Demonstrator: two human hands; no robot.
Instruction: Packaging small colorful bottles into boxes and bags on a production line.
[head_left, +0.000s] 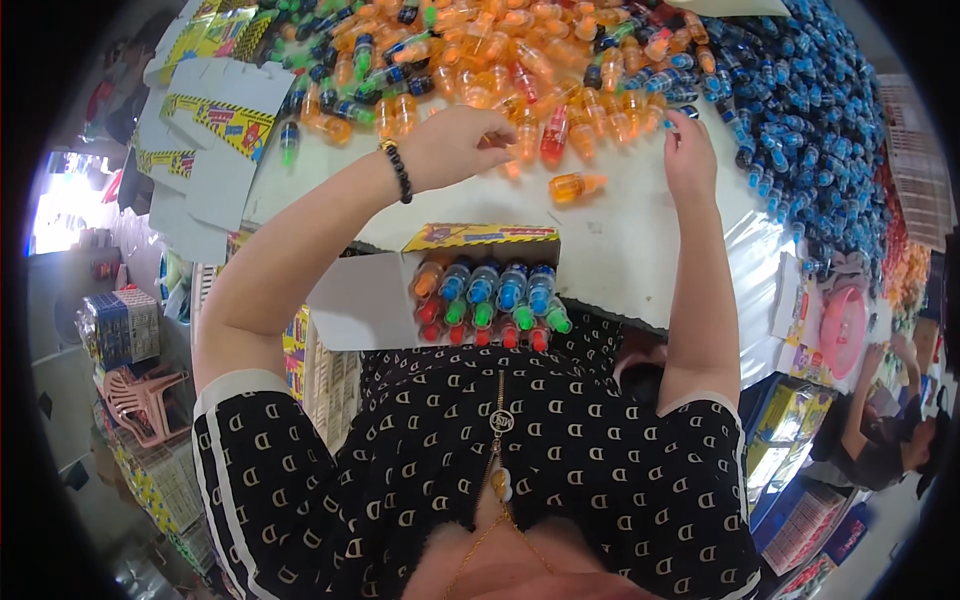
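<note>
Nearer the body than the left grip and the right grip: open cardboard carton at the desk edge, packed with rows of small plastic bottles, blue and orange at back, red and green in front. Probably parked there for easy reach by both grips. Left grip: fingers curled, thumb slightly apart, beside the orange bottles; can't tell if it holds one. Right grip: narrow, fingertips drawn together; contents too small to make out. Between grips: red bottle; just nearer the body, lone orange bottle on its side. Blue bottles heaped right of right grip, likely roughly grouped by colour. Labels: carton's back panel yellow, black-striped, printed; similar print on cardboard pieces left of left grip. Bottle writing unreadable.
</note>
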